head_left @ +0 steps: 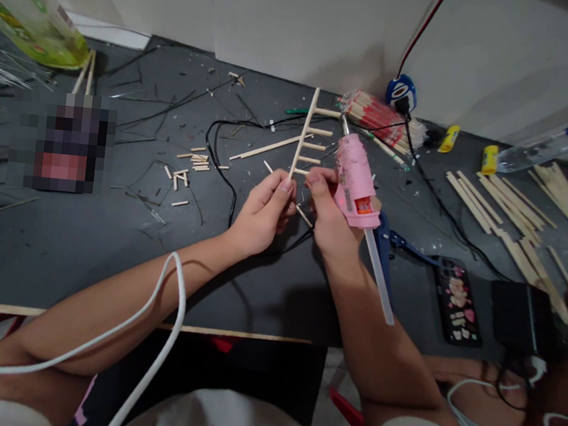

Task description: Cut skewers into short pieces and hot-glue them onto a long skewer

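Note:
My left hand point(264, 212) is closed around the lower end of a comb-like wooden stick frame point(303, 134), a long stick with several short rungs pointing right. My right hand point(336, 221) has the pink glue gun point(355, 173) resting against it, with the fingers curled near the lowest rung. The gun's metal nozzle points up and touches or nearly touches the tip of the top rung. A clear glue stick point(379, 276) sticks out of the gun's rear.
Short cut stick pieces point(200, 161) and a black cable point(222, 173) lie left of my hands. A pack of sticks point(381, 118), a phone point(458, 300), a black box point(525, 316) and loose sticks point(515, 208) are right. Another person's hand shows at the right edge.

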### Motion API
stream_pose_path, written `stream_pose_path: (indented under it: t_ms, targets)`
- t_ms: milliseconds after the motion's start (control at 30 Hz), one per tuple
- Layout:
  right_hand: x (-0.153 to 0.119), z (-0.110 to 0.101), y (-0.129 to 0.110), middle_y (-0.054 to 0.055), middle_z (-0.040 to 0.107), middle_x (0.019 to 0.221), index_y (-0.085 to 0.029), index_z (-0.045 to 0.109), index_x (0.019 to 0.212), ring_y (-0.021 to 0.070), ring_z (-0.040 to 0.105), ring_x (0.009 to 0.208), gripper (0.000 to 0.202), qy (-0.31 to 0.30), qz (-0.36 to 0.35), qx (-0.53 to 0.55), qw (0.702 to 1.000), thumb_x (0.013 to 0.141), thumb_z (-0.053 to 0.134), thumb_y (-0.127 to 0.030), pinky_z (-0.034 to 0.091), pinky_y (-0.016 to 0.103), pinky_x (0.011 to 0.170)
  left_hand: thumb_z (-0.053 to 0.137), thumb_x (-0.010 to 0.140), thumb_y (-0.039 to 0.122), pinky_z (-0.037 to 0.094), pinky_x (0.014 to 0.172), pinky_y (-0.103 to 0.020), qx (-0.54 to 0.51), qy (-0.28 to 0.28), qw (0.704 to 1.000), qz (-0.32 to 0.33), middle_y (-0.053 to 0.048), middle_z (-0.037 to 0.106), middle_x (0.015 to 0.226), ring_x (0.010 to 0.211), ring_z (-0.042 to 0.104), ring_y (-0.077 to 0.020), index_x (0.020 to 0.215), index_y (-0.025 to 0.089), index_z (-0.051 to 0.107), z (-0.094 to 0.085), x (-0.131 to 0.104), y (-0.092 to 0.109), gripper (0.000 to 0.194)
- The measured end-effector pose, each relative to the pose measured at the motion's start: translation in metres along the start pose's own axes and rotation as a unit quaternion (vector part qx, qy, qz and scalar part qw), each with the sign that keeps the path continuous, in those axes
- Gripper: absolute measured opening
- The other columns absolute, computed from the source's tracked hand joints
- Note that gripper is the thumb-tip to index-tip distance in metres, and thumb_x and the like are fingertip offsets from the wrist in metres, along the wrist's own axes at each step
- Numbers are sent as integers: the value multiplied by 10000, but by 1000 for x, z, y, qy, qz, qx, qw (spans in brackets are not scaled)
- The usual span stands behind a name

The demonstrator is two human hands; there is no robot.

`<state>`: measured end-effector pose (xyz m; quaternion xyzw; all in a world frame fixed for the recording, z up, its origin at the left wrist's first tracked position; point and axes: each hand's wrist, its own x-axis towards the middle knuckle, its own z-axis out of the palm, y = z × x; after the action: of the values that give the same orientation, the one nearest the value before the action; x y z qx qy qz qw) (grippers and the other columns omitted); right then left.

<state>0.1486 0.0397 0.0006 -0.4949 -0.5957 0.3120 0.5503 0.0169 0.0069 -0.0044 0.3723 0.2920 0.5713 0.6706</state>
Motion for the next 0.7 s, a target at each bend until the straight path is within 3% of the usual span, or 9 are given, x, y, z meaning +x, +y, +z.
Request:
stream_pose_path:
  t_ms: [267, 567, 700]
  targets:
    - [-2, 2, 2, 53, 772, 1004, -229, 776, 1068, 206, 745, 931, 350, -5, 14, 37, 999, 880, 779, -525, 651, 362, 797, 607, 976, 643, 166, 392, -174, -17, -11, 1000, -21, 104, 298, 598, 443, 177, -54, 880, 239, 445, 1, -1, 3, 446]
    - [-3, 0, 5, 10, 749, 949, -255, 781, 1118, 122, 617, 664, 348, -13, -6, 39, 999, 846, 841, -464, 589, 324, 660, 598, 979, 645, 189, 388, -158, -17, -11, 1000, -15, 106, 273, 600, 449, 174, -57, 876, 243, 431, 0, -1, 3, 447]
    - [-2, 1, 4, 13, 745, 926, -243, 792, 1057, 127, 623, 675, 339, -7, 7, 39, 999, 836, 840, -496, 595, 319, 658, 594, 982, 643, 180, 388, -162, -16, -4, 1000, -14, 107, 273, 601, 447, 167, -56, 880, 243, 432, 1, -1, 2, 443]
